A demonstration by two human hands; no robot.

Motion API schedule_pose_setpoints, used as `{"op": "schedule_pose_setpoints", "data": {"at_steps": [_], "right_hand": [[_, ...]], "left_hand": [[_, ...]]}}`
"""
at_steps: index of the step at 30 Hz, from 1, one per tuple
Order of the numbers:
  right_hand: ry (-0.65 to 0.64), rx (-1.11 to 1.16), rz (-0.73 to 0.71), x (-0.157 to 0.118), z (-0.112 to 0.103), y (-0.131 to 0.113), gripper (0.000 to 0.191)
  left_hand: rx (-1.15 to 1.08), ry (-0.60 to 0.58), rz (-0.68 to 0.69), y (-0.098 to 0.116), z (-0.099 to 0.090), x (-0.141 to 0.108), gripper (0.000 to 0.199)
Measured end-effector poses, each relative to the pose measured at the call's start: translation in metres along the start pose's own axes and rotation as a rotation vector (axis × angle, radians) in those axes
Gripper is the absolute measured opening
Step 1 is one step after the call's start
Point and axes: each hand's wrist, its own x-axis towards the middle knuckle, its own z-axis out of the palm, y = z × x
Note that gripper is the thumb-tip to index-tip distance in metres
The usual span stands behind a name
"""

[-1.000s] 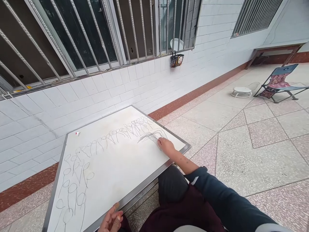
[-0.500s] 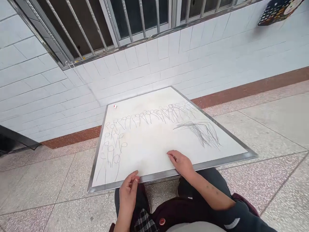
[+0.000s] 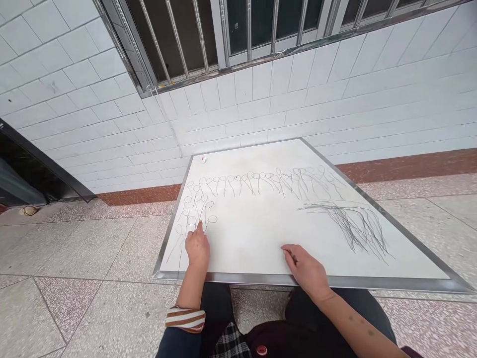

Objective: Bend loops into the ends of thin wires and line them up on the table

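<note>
On the white table (image 3: 246,238) lie many thin dark strands. Several looped strands (image 3: 257,181) run in a row across the middle, each with a small ring and trailing tails. More ringed strands (image 3: 192,211) lie on the left part. There my left hand (image 3: 197,246) rests over them, its index finger stretched forward onto the strands and its other fingers bent. A loose bundle of dark strands (image 3: 354,226) spreads on the right. My right hand (image 3: 307,268) is over the near middle of the tabletop, fingers curled and pinched together. Whatever they hold, if anything, is too fine to see.
A metal rim (image 3: 253,279) edges the table. Behind it stands a white tiled wall (image 3: 238,109) with a barred window (image 3: 261,27). A tiny red-and-white object (image 3: 203,159) lies at the far left corner. Speckled floor (image 3: 93,298) surrounds the table.
My left hand has moved forward from the near edge onto the ringed strands at left. My right hand stays near the front middle, still pinched. The view has shifted left.
</note>
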Motion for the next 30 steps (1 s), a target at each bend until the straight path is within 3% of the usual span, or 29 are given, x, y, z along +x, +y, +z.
{"op": "schedule_pose_setpoints", "data": {"at_steps": [7, 12, 18, 30], "right_hand": [[0.0, -0.02, -0.009, 0.0, 0.0, -0.002, 0.027], [-0.004, -0.037, -0.01, 0.0, -0.001, -0.003, 0.027], [-0.003, -0.052, -0.017, -0.001, 0.0, -0.004, 0.028], [0.006, -0.052, -0.016, 0.0, -0.003, -0.007, 0.028]], "left_hand": [[0.127, -0.025, -0.001, -0.003, 0.012, 0.007, 0.052], [0.204, -0.051, -0.015, -0.007, 0.016, 0.013, 0.036], [0.27, -0.07, -0.01, -0.005, 0.016, 0.019, 0.034], [0.343, -0.131, 0.124, 0.002, 0.016, 0.024, 0.035]]}}
